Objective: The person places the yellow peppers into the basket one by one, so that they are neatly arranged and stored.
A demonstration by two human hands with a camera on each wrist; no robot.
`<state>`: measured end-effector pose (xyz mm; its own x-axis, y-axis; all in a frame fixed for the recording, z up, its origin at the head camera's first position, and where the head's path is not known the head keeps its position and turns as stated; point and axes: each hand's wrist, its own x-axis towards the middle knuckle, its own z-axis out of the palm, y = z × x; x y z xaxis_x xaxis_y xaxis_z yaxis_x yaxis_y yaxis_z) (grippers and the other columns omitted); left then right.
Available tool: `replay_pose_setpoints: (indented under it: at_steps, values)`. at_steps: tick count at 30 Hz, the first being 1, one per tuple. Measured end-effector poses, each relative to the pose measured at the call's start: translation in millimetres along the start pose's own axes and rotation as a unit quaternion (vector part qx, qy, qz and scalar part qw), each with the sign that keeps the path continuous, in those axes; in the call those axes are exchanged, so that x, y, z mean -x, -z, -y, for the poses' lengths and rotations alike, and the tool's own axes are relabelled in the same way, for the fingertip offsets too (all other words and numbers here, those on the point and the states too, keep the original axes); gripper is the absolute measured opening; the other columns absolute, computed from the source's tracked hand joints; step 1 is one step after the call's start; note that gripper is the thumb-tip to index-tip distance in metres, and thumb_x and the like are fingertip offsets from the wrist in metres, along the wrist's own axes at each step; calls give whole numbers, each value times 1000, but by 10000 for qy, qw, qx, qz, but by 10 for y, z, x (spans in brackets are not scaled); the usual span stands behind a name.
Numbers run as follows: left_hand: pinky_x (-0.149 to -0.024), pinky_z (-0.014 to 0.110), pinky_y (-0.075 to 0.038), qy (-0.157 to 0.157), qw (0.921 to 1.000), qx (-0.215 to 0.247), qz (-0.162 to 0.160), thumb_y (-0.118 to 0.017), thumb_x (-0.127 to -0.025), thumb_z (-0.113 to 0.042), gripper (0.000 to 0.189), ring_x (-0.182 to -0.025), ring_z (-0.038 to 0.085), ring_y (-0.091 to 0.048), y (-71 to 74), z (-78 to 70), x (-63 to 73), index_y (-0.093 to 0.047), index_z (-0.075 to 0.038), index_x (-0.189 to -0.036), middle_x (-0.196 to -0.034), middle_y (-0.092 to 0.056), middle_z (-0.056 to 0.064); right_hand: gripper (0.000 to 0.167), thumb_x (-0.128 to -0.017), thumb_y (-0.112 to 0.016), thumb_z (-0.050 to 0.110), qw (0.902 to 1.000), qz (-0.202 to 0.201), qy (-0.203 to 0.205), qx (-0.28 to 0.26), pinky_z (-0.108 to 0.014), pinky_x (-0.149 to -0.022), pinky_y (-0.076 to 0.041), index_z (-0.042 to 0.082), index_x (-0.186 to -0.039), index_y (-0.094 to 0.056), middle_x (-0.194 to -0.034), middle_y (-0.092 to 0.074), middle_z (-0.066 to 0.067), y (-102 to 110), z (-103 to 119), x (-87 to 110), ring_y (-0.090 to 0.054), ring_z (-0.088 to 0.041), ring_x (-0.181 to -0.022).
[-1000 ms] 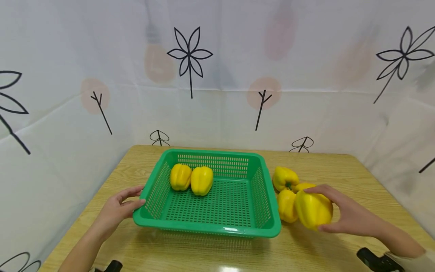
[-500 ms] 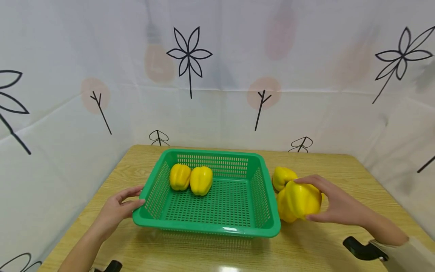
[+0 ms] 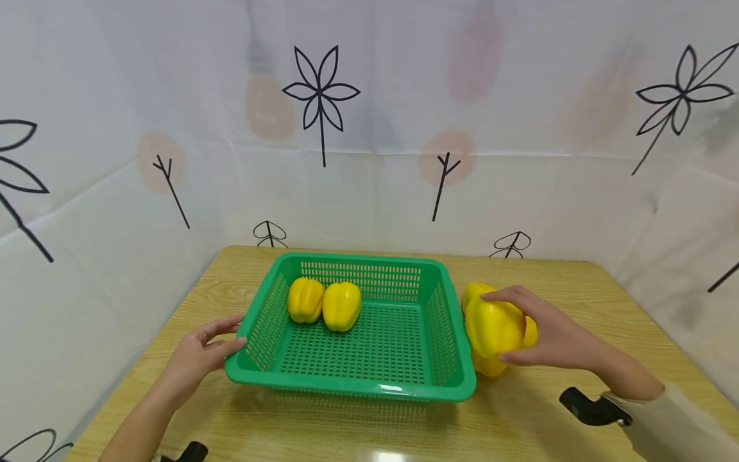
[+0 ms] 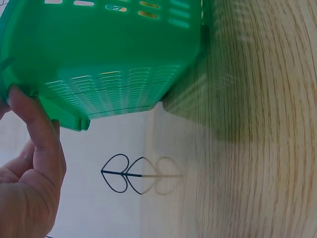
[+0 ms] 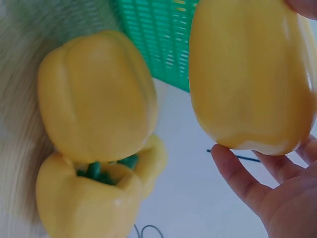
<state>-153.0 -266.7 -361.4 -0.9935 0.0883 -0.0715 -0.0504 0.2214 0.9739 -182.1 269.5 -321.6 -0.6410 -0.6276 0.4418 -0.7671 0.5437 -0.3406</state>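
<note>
A green plastic basket with slotted walls stands on the wooden table, two yellow bell peppers lying inside at its left back. My left hand holds the basket's left rim between thumb and fingers; in the left wrist view the fingers curl at the rim. My right hand grips a yellow bell pepper raised just right of the basket. In the right wrist view the held pepper is off the table, fingertips on one end and a thumb part at the other.
Below and behind the held pepper, several more yellow bell peppers rest on the table beside the basket's right wall, partly hidden in the head view. A white patterned cloth hangs behind and along both sides of the table.
My right hand has carried the held pepper leftward and slightly up, closer to the basket's right rim. The left hand and the basket have stayed almost still.
</note>
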Motion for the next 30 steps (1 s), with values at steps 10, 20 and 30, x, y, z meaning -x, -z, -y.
replay_pose_setpoints:
  at_steps: [10, 20, 30]
  values:
    - [-77, 33, -53, 17, 10000, -48, -36, -63, -91, -20, 62, -91, 11, -62, 1, -8, 9, -35, 0, -142, -135, -33, 21, 79, -63, -87, 18, 9997, 24, -52, -236, -28, -71, -48, 13, -132, -49, -122, -49, -1, -12, 2, -150, -45, -11, -100]
    - [-78, 32, -52, 4, 10000, -81, 0, -63, -90, -21, 62, -93, 10, -61, -6, -12, 2, -35, 0, -142, -136, -33, 20, 76, -66, -86, 22, 9992, 228, -219, -246, -33, -72, -49, 15, -132, -49, -125, -47, -2, -35, 0, -311, -47, -15, -101]
    - [-78, 31, -52, -24, 10000, -68, -9, -63, -91, -20, 62, -93, 10, -61, -1, -3, 3, -35, 0, -142, -136, -33, 21, 76, -68, -85, 24, 9962, 405, -412, -654, -37, -71, -50, 18, -133, -46, -127, -45, -3, -101, 34, -466, -48, -19, -98]
